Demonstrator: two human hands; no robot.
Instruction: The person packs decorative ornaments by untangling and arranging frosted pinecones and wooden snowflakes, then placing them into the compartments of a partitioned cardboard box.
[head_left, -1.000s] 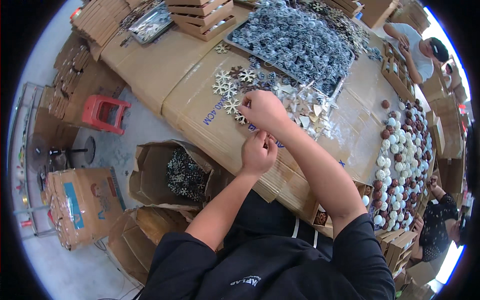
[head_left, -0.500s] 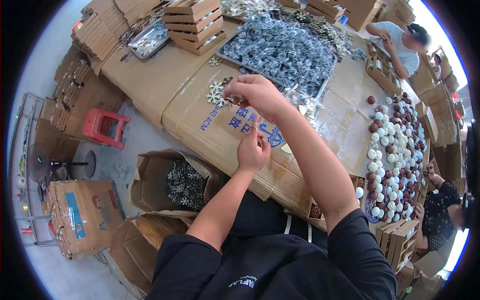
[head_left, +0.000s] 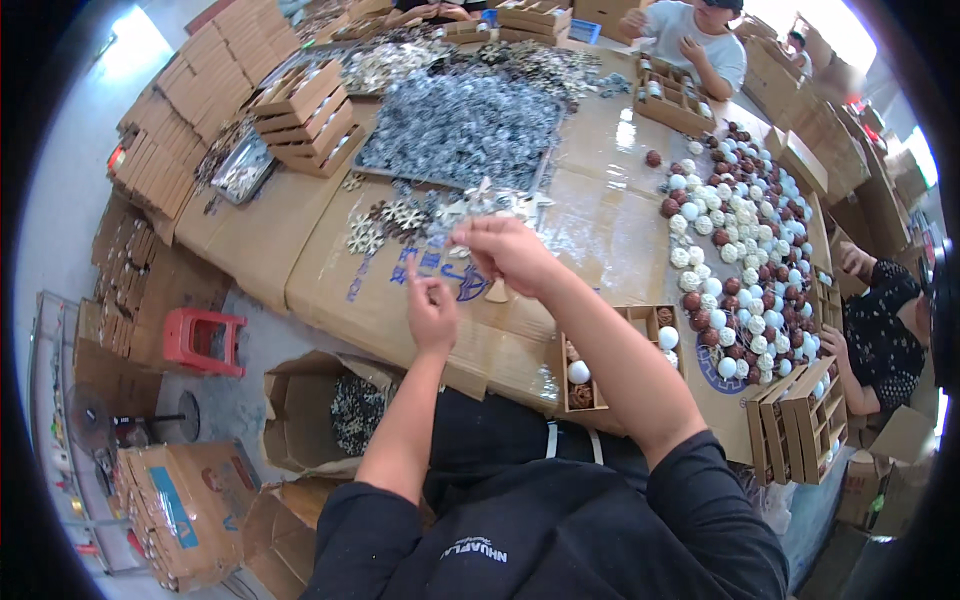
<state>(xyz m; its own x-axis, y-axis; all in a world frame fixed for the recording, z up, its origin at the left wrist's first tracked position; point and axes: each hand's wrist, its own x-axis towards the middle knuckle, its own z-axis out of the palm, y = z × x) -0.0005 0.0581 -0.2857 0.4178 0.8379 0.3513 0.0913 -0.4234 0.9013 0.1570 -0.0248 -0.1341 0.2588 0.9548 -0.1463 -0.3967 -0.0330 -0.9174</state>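
Note:
My right hand (head_left: 505, 252) is over the cardboard-covered table, thumb and fingertips pinched; whatever is between them is too small to make out. Lower and to its left is my left hand (head_left: 432, 315), its index finger stretched up and the other fingers curled in. I cannot make out anything in its grip. White snowflake ornaments (head_left: 366, 235) and dark brown snowflakes (head_left: 405, 232) lie just beyond my hands. A pale, flared flat piece (head_left: 497, 291) rests below my right hand.
A tray (head_left: 375, 168) heaped with grey-white frosted pieces stands beyond. Slatted wooden crates (head_left: 315, 125) are stacked left of it. A divided box (head_left: 564, 372) sits by my right forearm, and many balls (head_left: 745, 250) spread rightward. Two co-workers sit right. A red stool (head_left: 203, 340) stands left.
The view has turned, bringing the divided box and more balls into sight. My left hand has moved away from the right one; its index finger now points up, apart from the right hand.

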